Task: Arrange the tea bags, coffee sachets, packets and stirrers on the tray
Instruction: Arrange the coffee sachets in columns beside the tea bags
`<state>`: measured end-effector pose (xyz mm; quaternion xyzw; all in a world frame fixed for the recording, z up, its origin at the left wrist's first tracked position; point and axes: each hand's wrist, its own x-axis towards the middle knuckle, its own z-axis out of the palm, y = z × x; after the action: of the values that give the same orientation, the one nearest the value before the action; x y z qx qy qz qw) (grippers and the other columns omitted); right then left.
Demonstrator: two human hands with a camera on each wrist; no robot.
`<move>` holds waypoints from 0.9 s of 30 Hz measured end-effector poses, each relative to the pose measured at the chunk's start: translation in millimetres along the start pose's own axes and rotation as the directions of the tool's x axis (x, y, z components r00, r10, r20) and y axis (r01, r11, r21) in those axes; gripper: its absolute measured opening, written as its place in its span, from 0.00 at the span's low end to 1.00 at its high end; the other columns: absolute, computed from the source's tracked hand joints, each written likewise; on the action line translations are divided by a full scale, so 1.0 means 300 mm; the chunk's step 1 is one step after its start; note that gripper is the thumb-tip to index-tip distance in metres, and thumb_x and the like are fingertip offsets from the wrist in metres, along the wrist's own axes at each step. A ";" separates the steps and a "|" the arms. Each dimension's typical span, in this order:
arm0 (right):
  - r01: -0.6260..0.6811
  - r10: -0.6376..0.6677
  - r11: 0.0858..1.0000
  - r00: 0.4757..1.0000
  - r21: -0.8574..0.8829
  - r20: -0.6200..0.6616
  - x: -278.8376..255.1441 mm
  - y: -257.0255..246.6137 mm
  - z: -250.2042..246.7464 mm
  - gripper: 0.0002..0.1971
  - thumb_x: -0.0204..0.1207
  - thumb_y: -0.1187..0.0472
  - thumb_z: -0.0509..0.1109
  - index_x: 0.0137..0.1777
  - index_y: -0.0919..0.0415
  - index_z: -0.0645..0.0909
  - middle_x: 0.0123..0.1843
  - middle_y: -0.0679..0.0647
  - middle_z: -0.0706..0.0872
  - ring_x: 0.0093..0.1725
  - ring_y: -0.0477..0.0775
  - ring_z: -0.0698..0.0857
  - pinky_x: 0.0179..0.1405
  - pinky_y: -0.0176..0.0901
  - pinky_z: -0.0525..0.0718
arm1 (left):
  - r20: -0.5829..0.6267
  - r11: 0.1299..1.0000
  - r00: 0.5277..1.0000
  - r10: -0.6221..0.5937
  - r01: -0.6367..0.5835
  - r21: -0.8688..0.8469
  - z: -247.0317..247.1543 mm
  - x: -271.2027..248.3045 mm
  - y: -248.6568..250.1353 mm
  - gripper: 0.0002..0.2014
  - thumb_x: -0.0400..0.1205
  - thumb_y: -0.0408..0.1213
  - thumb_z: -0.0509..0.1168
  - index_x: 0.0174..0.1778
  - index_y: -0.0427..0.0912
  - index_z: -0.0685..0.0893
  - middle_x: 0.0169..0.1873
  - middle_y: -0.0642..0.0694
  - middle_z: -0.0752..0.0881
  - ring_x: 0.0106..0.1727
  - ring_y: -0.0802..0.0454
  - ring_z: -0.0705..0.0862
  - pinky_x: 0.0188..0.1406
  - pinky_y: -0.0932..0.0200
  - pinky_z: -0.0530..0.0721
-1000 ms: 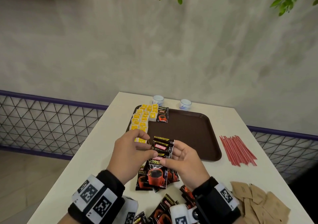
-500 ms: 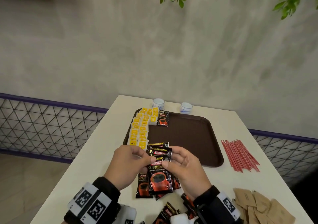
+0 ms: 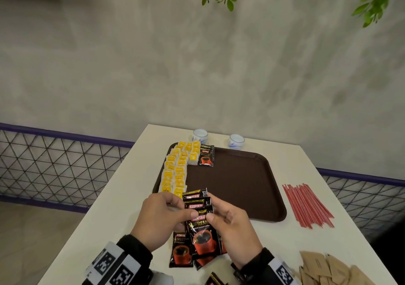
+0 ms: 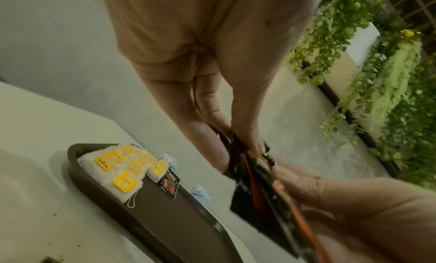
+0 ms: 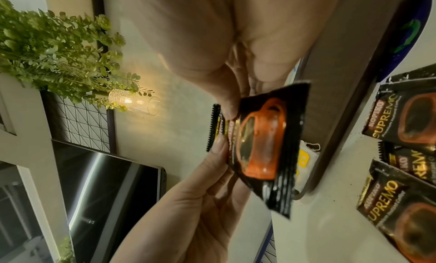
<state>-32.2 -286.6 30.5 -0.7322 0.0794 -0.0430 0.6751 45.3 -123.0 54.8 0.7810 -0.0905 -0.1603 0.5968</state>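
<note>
Both hands hold a fanned stack of black coffee sachets (image 3: 200, 221) above the table's near side, just in front of the brown tray (image 3: 236, 184). My left hand (image 3: 173, 210) pinches the stack's left edge, and my right hand (image 3: 215, 213) pinches its right edge. The stack shows edge-on in the left wrist view (image 4: 257, 190) and face-on in the right wrist view (image 5: 264, 142). Yellow-tagged tea bags (image 3: 177, 170) lie in rows along the tray's left side, with one coffee sachet (image 3: 206, 158) beside them at the back. Red stirrers (image 3: 306, 205) lie right of the tray. Brown packets (image 3: 328, 269) sit at the near right.
More coffee sachets (image 3: 180, 252) lie on the white table (image 3: 109, 208) under my hands. Two small white cups (image 3: 200, 135) stand behind the tray. The table's left edge drops off beside a mesh railing (image 3: 54, 168). A wall rises behind the table.
The fanned stack and both hands have shifted slightly toward the tray's near left corner. Both hands still grip it.
</note>
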 end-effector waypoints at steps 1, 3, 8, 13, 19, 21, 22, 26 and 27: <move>0.000 0.000 1.000 1.000 0.007 0.007 0.002 -0.007 0.003 0.24 0.82 0.73 0.61 0.73 0.51 0.78 0.61 0.50 0.89 0.62 0.51 0.87 0.63 0.51 0.84 | 0.015 1.000 1.000 -0.003 0.003 0.003 -0.002 0.008 -0.001 0.14 0.65 0.34 0.82 0.34 0.33 0.83 0.40 0.39 0.89 0.35 0.45 0.91 0.34 0.46 0.91; 0.008 -0.008 1.000 1.000 0.011 -0.008 0.008 -0.016 0.006 0.23 0.82 0.74 0.62 0.69 0.48 0.80 0.59 0.49 0.90 0.60 0.50 0.88 0.60 0.48 0.85 | 0.036 1.000 0.999 0.005 -0.005 0.010 -0.004 0.027 0.004 0.14 0.66 0.34 0.81 0.31 0.33 0.82 0.39 0.38 0.90 0.35 0.45 0.91 0.37 0.43 0.91; -0.010 0.012 1.000 0.989 0.017 -0.147 0.061 -0.001 -0.018 0.17 0.77 0.73 0.70 0.57 0.50 0.86 0.47 0.52 0.93 0.50 0.50 0.91 0.52 0.48 0.88 | 0.071 0.999 0.997 0.024 -0.026 0.026 0.011 0.094 0.026 0.16 0.66 0.32 0.81 0.37 0.28 0.81 0.40 0.38 0.90 0.34 0.46 0.91 0.32 0.49 0.90; -0.082 0.092 0.995 0.974 0.058 -0.205 0.160 0.029 -0.036 0.24 0.68 0.59 0.77 0.67 0.56 0.83 0.56 0.56 0.91 0.58 0.55 0.89 0.64 0.60 0.84 | 0.053 0.995 0.997 0.049 -0.053 0.085 0.037 0.168 0.047 0.18 0.60 0.34 0.84 0.33 0.32 0.82 0.37 0.41 0.89 0.30 0.49 0.90 0.26 0.58 0.87; -0.109 0.116 0.993 0.970 0.044 -0.215 0.230 0.053 -0.065 0.22 0.75 0.69 0.72 0.70 0.59 0.81 0.61 0.55 0.89 0.61 0.50 0.87 0.68 0.56 0.82 | 0.076 0.994 0.997 -0.017 0.008 0.108 0.039 0.247 0.063 0.19 0.60 0.35 0.84 0.33 0.30 0.82 0.34 0.34 0.90 0.30 0.41 0.91 0.24 0.57 0.87; -0.103 0.106 0.994 0.972 0.026 -0.212 0.238 0.063 -0.068 0.21 0.76 0.67 0.71 0.70 0.57 0.81 0.61 0.54 0.89 0.61 0.50 0.87 0.67 0.57 0.82 | 0.085 0.992 0.996 -0.033 0.022 0.121 0.047 0.262 0.063 0.18 0.60 0.35 0.84 0.32 0.31 0.81 0.32 0.33 0.90 0.28 0.43 0.90 0.20 0.62 0.83; -0.108 0.111 0.994 0.971 0.028 -0.212 0.240 0.065 -0.068 0.21 0.77 0.68 0.71 0.69 0.56 0.82 0.60 0.53 0.89 0.61 0.49 0.87 0.67 0.56 0.83 | 0.082 0.992 0.996 -0.036 0.026 0.124 0.052 0.269 0.062 0.18 0.61 0.35 0.84 0.32 0.32 0.81 0.31 0.33 0.90 0.27 0.45 0.90 0.17 0.65 0.80; -0.113 0.124 0.991 0.970 0.066 -0.209 0.246 0.071 -0.078 0.19 0.78 0.71 0.68 0.67 0.56 0.82 0.56 0.53 0.91 0.57 0.49 0.89 0.62 0.52 0.86 | 0.072 0.990 0.997 -0.031 0.020 0.139 0.065 0.296 0.047 0.17 0.63 0.37 0.83 0.32 0.32 0.82 0.29 0.36 0.90 0.25 0.47 0.89 0.17 0.67 0.79; -0.112 0.125 0.991 0.971 0.072 -0.205 0.251 0.071 -0.078 0.19 0.79 0.72 0.68 0.67 0.57 0.83 0.54 0.53 0.92 0.56 0.50 0.90 0.61 0.52 0.86 | 0.074 0.988 0.997 -0.028 0.017 0.151 0.067 0.303 0.043 0.17 0.63 0.38 0.83 0.33 0.31 0.83 0.28 0.37 0.90 0.26 0.47 0.89 0.18 0.66 0.80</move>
<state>36.7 -324.5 7.8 -0.6969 0.1921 -0.0819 0.6861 123.4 -175.0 49.5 0.8181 -0.1160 -0.1893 0.5305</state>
